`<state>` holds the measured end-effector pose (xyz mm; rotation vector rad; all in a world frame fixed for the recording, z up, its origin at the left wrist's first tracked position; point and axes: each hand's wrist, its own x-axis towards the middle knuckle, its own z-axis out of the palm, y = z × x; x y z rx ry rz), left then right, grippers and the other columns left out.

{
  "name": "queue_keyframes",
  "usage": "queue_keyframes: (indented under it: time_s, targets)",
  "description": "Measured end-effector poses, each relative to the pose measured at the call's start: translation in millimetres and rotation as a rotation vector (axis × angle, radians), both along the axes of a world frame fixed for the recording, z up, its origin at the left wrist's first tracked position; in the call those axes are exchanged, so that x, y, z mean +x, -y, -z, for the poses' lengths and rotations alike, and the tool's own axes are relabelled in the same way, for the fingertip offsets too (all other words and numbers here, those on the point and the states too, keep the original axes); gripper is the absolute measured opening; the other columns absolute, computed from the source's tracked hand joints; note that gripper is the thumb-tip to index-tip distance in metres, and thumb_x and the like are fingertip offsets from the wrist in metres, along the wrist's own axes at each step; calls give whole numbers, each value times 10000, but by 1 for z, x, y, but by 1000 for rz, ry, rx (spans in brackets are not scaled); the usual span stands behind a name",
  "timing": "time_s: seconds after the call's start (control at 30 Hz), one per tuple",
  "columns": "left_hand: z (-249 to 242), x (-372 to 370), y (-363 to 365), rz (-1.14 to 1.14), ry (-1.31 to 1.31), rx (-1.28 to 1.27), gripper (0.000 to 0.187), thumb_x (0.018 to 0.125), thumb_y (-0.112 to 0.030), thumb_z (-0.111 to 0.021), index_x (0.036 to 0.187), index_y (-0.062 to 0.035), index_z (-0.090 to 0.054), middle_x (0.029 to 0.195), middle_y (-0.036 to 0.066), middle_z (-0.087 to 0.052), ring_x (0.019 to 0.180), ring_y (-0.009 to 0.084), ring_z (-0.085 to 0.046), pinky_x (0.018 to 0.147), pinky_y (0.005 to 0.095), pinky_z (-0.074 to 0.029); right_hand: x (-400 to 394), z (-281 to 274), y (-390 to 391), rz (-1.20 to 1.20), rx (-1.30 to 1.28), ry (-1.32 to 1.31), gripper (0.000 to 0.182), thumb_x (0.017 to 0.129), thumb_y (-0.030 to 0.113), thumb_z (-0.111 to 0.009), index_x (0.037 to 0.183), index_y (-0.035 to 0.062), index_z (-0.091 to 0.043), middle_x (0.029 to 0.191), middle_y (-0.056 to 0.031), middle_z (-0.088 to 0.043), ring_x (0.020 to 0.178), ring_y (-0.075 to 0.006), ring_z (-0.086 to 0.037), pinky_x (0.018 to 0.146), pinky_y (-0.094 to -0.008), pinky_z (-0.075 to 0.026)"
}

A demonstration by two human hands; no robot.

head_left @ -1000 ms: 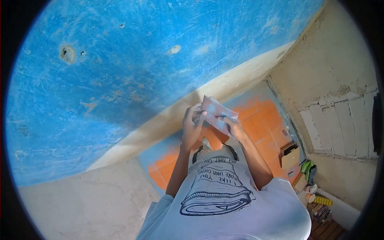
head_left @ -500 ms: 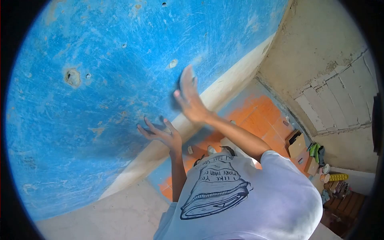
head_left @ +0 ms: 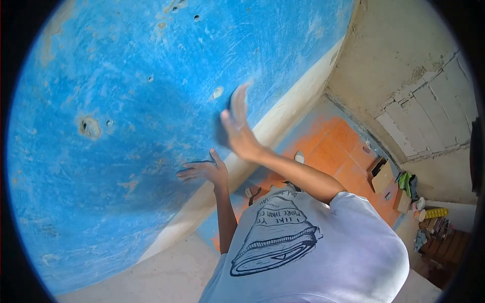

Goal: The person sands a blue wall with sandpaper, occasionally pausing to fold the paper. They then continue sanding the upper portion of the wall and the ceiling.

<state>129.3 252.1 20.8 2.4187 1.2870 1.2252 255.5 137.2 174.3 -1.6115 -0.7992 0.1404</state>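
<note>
While the left hand (head_left: pixel 204 173) reaches to the low part of the blue wall (head_left: pixel 126 166), its fingers are spread out and its thumb points up. The right hand (head_left: pixel 239 132) is up at the blue wall too, a bit higher and more to the right. Its long fingers are straight and close together, and its thumb sticks out to the side. That hand is blurry, so I cannot tell if something is tucked under it, or how hard either hand pushes.

The blue wall is big and stands in front of the person, on the left and at the top of the view. It has lots of scratches. A pale spot (head_left: pixel 217 93) is on it, just beside the right hand's fingers. A big hole (head_left: pixel 90 127) is on it, well to the left of both hands.

Along the bottom of the blue wall runs a cream strip (head_left: pixel 290 107). Next to the strip is the orange floor (head_left: pixel 331 151), with gray-blue dust on it. Away from the blue wall, on the right, are an open cardboard box (head_left: pixel 382 178), a green cloth (head_left: pixel 404 182) and a yellow thing (head_left: pixel 436 213). The person's white shirt (head_left: pixel 328 247) has a black picture and words.
</note>
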Motion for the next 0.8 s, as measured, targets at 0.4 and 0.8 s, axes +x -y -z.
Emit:
queue_keyframes:
  time_s: [0.4,0.8]
  targets:
    - [13,-3,-2,-60,-12,56,1207,925,-667,-528,1503,57,245,1438,467,353,1353,614,341,987,794,154,48,37,-42,256,283,-233,789,1089,434,-236,1521,-116,129,1585,-323,238,1494,-433,193,1223,-487,62]
    - [16,3,-5,-45,7,21,1209,923,-692,-497,1497,63,253,1434,486,331,1341,641,330,977,806,147,-10,10,-36,218,245,-163,821,1078,539,-195,1551,-102,7,1633,-272,-70,1532,-327,-90,1229,-372,-98]
